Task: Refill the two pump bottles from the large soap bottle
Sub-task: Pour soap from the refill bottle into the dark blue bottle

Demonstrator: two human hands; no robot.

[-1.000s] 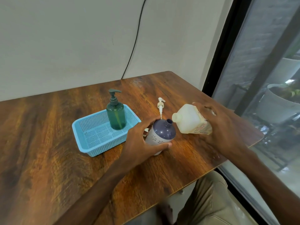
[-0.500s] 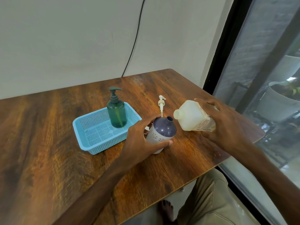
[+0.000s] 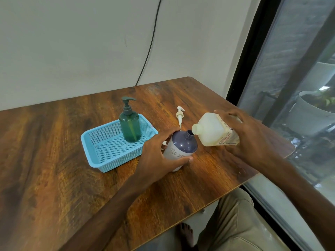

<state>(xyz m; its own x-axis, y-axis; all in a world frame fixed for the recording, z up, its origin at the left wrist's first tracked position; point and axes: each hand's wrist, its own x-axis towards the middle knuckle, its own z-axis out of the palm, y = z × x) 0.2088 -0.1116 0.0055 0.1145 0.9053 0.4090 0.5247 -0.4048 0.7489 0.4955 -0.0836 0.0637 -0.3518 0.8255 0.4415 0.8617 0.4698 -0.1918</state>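
Note:
My left hand (image 3: 157, 156) grips a purple-and-white pump bottle (image 3: 182, 146) standing on the table, its neck open with no pump in it. My right hand (image 3: 248, 136) holds the large pale soap bottle (image 3: 212, 130) tipped on its side, uncapped. Its mouth sits right at the purple bottle's open neck. The cream pump head (image 3: 180, 115) with its tube lies on the table just behind. A green pump bottle (image 3: 130, 125) with its pump on stands in the blue basket (image 3: 101, 154).
The wooden table (image 3: 54, 174) has its right edge close beside a glass door with a black frame (image 3: 253, 69). A black cable (image 3: 150, 44) runs down the wall behind. My legs show below the table's front edge.
My right hand has brought the tipped soap bottle left and down, so its mouth now meets the purple bottle's neck. My left hand has kept its grip.

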